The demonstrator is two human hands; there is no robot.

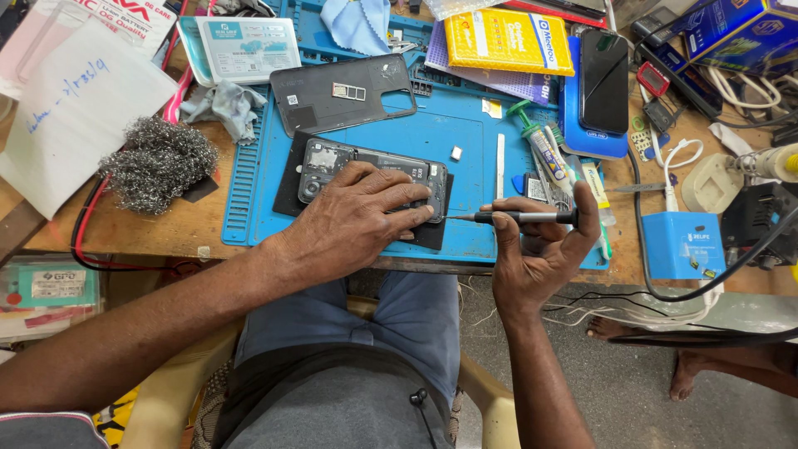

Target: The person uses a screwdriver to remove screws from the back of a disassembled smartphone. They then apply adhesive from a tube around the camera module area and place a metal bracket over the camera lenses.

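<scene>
On the blue work mat (366, 220), the left hand (353, 220) lies flat with fingers spread, pressing on the opened phone (332, 166). Just right of the phone, the right hand (540, 249) is clamped around a screwdriver (511, 217), tip touching the phone's corner. The grey back cover (341, 91) lies beyond the phone.

A bright blue work mat (465, 133) fills the centre of the frame, with a dark grey back cover (341, 91) and a black opened phone (370, 175) on it. Upper right lies a yellow packet (507, 41); at the left sits a silvery grey wire tangle (158, 162), a red cable (83, 224) below it.
</scene>
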